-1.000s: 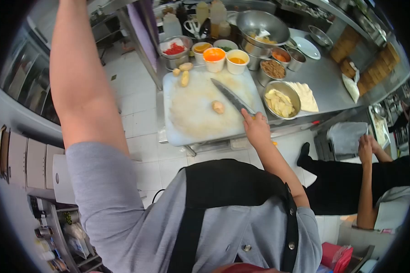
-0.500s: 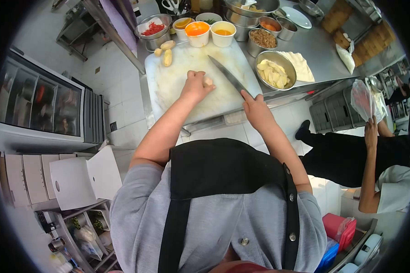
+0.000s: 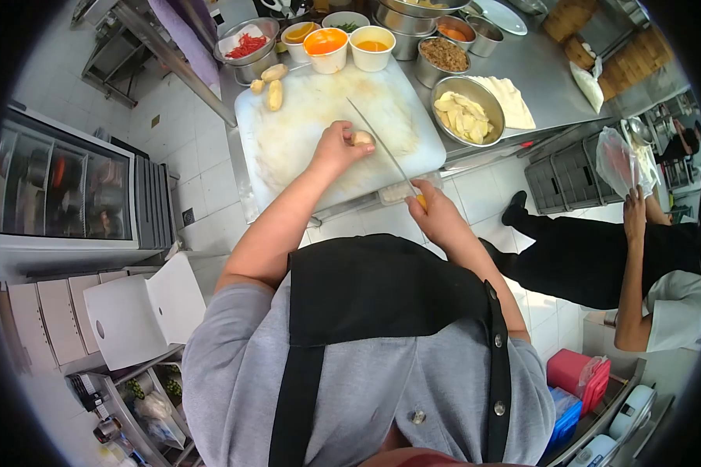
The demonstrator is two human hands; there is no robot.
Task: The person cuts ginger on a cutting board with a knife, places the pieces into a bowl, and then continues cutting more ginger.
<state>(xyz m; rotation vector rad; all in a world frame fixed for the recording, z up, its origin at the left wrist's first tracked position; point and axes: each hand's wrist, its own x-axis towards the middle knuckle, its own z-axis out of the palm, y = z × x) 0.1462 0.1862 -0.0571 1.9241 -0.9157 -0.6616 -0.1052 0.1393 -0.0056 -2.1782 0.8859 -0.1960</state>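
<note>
My left hand [image 3: 337,149] is closed around a pale, rounded piece of peeled ginger [image 3: 362,138] over the white cutting board [image 3: 296,163]. In my right hand [image 3: 438,212] is a long kitchen knife [image 3: 383,149], gripped by its yellow handle near the board's front right corner. Its blade is turned edge-on to my view and runs up to the left, right beside the ginger. More pale yellow pieces [image 3: 275,96] lie at the board's far left corner. A metal bowl [image 3: 500,124] to the right holds pale slices.
Behind the board stand white tubs [image 3: 373,61] of orange and yellow contents, a metal bowl of red shreds [image 3: 246,47] and a pot of brown mince [image 3: 444,56]. A folded cloth [image 3: 514,101] lies beside the slice bowl. Another person [image 3: 584,253] stands to the right with a plastic bag.
The knife has turned from showing its flat side to edge-on, and its blade is now beside the ginger. My right hand has come slightly nearer to me; my left still holds the ginger.
</note>
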